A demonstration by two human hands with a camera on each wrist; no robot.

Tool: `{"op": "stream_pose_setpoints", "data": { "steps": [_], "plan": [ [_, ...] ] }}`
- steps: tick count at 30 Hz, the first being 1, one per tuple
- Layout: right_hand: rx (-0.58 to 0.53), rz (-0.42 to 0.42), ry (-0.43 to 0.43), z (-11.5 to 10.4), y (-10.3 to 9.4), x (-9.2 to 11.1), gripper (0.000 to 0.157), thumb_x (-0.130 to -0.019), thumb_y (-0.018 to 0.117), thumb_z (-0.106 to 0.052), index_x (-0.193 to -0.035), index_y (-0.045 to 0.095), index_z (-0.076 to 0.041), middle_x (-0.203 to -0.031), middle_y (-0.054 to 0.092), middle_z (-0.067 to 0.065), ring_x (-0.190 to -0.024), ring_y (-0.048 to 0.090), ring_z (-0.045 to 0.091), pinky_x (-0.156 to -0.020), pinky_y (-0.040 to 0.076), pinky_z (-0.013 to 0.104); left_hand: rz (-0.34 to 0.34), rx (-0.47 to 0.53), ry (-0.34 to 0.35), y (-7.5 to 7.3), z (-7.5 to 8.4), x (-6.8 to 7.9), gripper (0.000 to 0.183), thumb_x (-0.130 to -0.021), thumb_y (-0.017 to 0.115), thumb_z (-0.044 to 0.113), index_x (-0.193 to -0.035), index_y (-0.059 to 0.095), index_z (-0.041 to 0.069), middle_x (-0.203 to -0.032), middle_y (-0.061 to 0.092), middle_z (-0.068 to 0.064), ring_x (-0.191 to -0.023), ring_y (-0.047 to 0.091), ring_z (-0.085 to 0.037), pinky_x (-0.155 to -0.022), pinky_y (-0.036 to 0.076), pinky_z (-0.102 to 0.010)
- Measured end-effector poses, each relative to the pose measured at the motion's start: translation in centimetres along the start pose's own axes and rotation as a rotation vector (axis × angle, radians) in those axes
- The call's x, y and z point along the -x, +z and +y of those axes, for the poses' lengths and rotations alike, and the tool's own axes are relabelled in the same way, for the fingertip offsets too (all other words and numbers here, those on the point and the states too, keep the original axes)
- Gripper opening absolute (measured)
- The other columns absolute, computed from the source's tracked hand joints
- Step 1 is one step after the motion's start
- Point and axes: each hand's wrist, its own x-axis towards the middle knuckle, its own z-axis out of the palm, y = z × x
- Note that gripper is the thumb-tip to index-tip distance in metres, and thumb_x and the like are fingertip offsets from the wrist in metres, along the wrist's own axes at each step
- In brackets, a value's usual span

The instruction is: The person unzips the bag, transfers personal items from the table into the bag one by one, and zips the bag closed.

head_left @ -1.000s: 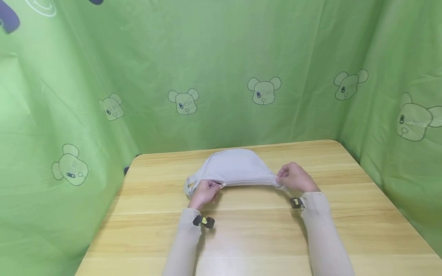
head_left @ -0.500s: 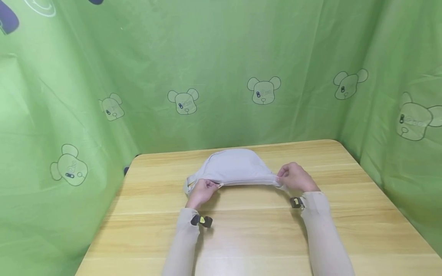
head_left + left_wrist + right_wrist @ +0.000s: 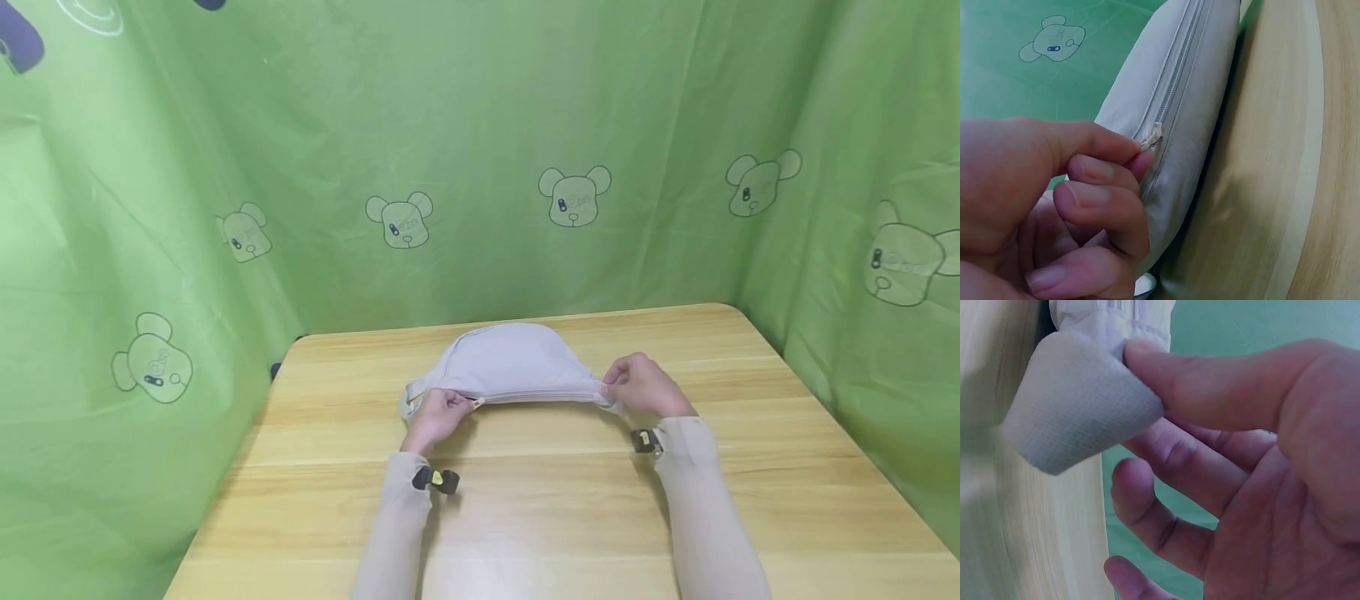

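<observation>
A pale grey waist bag [image 3: 517, 358] lies on the table with its long zipped edge facing me. At the left end of that edge, my left hand [image 3: 438, 417] pinches the zipper pull [image 3: 1154, 133] between thumb and index finger, the other fingers curled below. From the pull, the zipper teeth [image 3: 1177, 72] run off along the bag. My right hand [image 3: 645, 387] pinches the bag's right end between thumb and fingers, where the webbing strap [image 3: 1079, 406] folds over. What is inside the bag is hidden.
The wood-grain table [image 3: 555, 508] extends in front of the bag and to both sides. Green curtains [image 3: 480, 275] printed with bear heads stand behind it and at left and right. A strap loop [image 3: 412, 396] sticks out at the bag's left end.
My left hand has shifted slightly left along the bag's edge, with the zipper pull in its fingers. The right hand and the bag look unmoved.
</observation>
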Motion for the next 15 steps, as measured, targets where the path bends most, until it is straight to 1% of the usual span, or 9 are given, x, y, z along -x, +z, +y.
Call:
{"op": "stream_pose_setpoints", "data": {
  "steps": [4,8,12,15],
  "plan": [
    [0.009,0.010,-0.010,0.14,0.01,-0.12,0.017,-0.093,0.072,-0.017,-0.100,0.071,-0.001,-0.096,0.072,0.013,-0.088,0.064,0.024,-0.077,0.051,0.033,-0.011,0.011,-0.001,-0.21,-0.29,-0.04,0.019,-0.094,0.069,0.014,-0.096,0.076,-0.003,-0.090,0.075,-0.021,-0.062,0.052,-0.008,-0.058,0.043,-0.020],
    [0.011,0.010,-0.008,0.27,0.07,-0.11,0.017,-0.093,0.072,-0.017,-0.100,0.071,-0.001,-0.096,0.072,0.013,-0.088,0.064,0.024,-0.078,0.051,0.034,-0.013,0.027,-0.028,-0.53,-0.52,-0.03,0.018,-0.094,0.069,0.014,-0.096,0.076,-0.003,-0.088,0.076,-0.019,-0.061,0.054,-0.009,-0.057,0.044,-0.022],
    [0.004,0.009,-0.006,0.28,0.10,-0.06,0.018,-0.093,0.073,-0.017,-0.100,0.071,0.000,-0.097,0.072,0.013,-0.089,0.064,0.024,-0.079,0.052,0.036,-0.018,0.028,-0.058,-0.72,-0.63,-0.09,0.019,-0.094,0.069,0.016,-0.097,0.076,-0.001,-0.088,0.076,-0.017,-0.062,0.057,-0.010,-0.058,0.045,-0.022],
    [0.003,0.009,-0.008,0.25,0.09,-0.04,0.018,-0.093,0.073,-0.017,-0.100,0.071,0.000,-0.097,0.072,0.014,-0.089,0.064,0.025,-0.080,0.052,0.037,-0.014,0.015,-0.061,-0.81,-0.61,-0.10,0.019,-0.094,0.070,0.017,-0.096,0.076,-0.001,-0.086,0.076,-0.016,-0.062,0.057,-0.010,-0.056,0.045,-0.021]
  ]
}}
